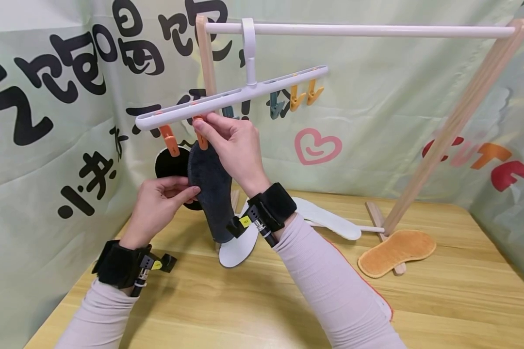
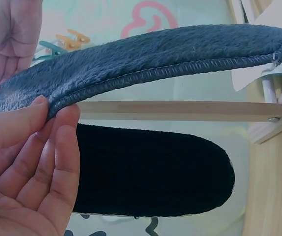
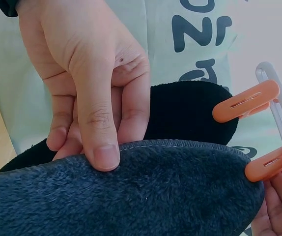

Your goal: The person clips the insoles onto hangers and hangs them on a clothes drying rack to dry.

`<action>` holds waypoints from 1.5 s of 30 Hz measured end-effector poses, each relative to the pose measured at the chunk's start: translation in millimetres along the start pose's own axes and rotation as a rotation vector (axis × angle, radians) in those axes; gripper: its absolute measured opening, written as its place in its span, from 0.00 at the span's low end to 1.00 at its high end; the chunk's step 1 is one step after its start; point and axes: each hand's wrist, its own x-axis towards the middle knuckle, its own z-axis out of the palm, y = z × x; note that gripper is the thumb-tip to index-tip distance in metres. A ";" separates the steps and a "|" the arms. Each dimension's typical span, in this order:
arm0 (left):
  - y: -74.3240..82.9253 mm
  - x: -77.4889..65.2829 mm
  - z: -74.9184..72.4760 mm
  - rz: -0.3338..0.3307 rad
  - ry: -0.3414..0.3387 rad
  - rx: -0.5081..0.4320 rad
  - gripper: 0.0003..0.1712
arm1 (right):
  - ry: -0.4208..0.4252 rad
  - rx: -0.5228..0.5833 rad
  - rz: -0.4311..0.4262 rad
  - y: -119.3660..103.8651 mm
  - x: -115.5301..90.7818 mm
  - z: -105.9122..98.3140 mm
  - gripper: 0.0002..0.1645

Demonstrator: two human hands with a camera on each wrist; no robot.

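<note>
A dark grey fuzzy insole (image 1: 209,194) hangs below a lavender clip hanger (image 1: 250,58), whose bar tilts down to the left. My left hand (image 1: 155,208) pinches this insole's side edge between thumb and fingers. At its upper end, my right hand (image 1: 240,150) pinches an orange clip (image 1: 202,140); in the right wrist view, that clip's tip (image 3: 255,172) overlaps the insole's end. Just behind hangs a black insole (image 2: 151,172), under the outer orange clip (image 3: 246,103). Part of the black insole is hidden by my left hand and the grey insole.
The hanger hooks over the white rail (image 1: 375,31) of a wooden rack (image 1: 458,126). Teal clips (image 1: 276,104) and yellow clips (image 1: 296,98) dangle along its bar. On the table (image 1: 227,310) lie white insoles (image 1: 327,218) and an orange insole (image 1: 397,252); my right forearm partly covers a red-edged one (image 1: 386,310).
</note>
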 end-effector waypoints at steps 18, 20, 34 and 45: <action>-0.7 0.2 3.7 0.005 0.019 -0.029 0.17 | 0.000 0.034 -0.020 3.6 2.8 -0.5 0.14; -1.5 0.8 3.7 0.008 0.021 -0.025 0.17 | 0.001 0.035 -0.026 4.1 2.9 -0.4 0.14; 0.8 0.5 6.7 0.017 0.056 -0.024 0.15 | 0.015 0.052 -0.023 3.6 2.4 -0.7 0.14; 1.3 -0.9 8.1 0.025 0.061 -0.030 0.14 | 0.010 0.058 -0.017 3.4 1.4 -0.7 0.14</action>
